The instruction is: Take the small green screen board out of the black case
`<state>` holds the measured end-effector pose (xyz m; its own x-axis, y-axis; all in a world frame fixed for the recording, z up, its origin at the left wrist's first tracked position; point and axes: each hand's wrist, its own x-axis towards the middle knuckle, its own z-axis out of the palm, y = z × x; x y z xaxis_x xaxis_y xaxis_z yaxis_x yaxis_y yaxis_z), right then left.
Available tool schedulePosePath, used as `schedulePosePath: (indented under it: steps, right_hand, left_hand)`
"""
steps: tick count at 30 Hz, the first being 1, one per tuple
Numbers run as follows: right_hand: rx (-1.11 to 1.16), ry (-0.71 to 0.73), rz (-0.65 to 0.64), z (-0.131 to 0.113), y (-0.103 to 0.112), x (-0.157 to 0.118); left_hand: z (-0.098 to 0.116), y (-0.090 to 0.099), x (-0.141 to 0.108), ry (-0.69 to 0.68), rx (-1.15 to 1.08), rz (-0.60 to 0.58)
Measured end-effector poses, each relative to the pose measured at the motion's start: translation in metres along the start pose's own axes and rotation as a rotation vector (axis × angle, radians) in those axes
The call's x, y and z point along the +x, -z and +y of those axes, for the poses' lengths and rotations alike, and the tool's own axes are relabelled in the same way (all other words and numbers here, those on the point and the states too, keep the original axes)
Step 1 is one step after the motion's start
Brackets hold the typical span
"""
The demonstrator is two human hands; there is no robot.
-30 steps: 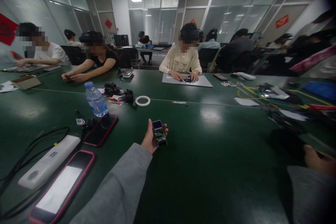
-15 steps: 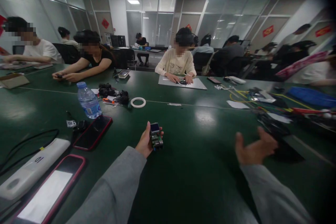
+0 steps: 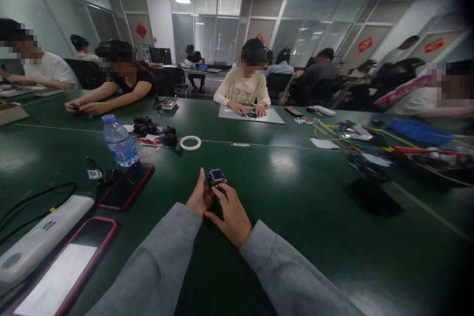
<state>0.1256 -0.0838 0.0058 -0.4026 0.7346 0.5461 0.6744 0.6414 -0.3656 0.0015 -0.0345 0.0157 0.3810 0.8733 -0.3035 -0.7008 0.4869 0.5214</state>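
Observation:
A small circuit board with a dark square screen [image 3: 217,175] is held above the green table, at the middle of the head view. My left hand [image 3: 199,197] is closed around its left side, thumb up along the edge. From the right, my right hand [image 3: 234,212] reaches over the board's lower part, its fingertips on it and its thumb lower down by my left palm. The right fingers cover most of the board below the screen, so exactly what they grip there is hidden.
At left are a water bottle [image 3: 120,142], a red-edged phone [image 3: 127,186], a white numbered device [image 3: 44,237] and a pink-cased phone [image 3: 70,271]. A white tape ring [image 3: 190,143] lies ahead. Cables and tools [image 3: 418,158] are heaped right. Across the table [image 3: 296,192], a person [image 3: 242,89] works.
My right hand has swung in from the far right, where it was raised with spread fingers, onto the board. The board has tipped, and the view has turned slightly right.

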Motion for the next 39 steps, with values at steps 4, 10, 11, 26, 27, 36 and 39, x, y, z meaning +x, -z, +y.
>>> schedulePosePath:
  steps: [4, 10, 11, 26, 27, 36, 39]
  right_hand:
    - [0.052, -0.037, 0.073, 0.009, 0.003, 0.000]
    - [0.226, -0.151, 0.199, 0.028, 0.009, 0.004]
    - [0.279, -0.179, 0.207, 0.030, 0.010, 0.005]
    - [0.879, -0.643, 0.244, 0.074, 0.016, 0.010]
    - [0.918, -0.665, 0.220, 0.075, 0.021, 0.011]
    - [0.983, -1.005, 0.361, 0.157, 0.129, 0.004]
    - [0.557, -1.032, 0.617, 0.208, 0.187, -0.017]
  left_hand:
    - [0.002, -0.010, -0.007, -0.047, 0.014, 0.011]
    - [0.002, -0.026, -0.008, -0.133, 0.019, 0.023]
    - [0.001, -0.029, -0.009, -0.159, 0.031, 0.024]
    - [-0.015, -0.060, -0.036, -0.222, 0.287, -0.145]
    - [-0.015, -0.060, -0.036, -0.223, 0.286, -0.145]
    - [-0.010, -0.024, -0.016, -0.124, 0.358, -0.088]
    - [-0.007, -0.010, -0.007, -0.078, 0.274, -0.030]
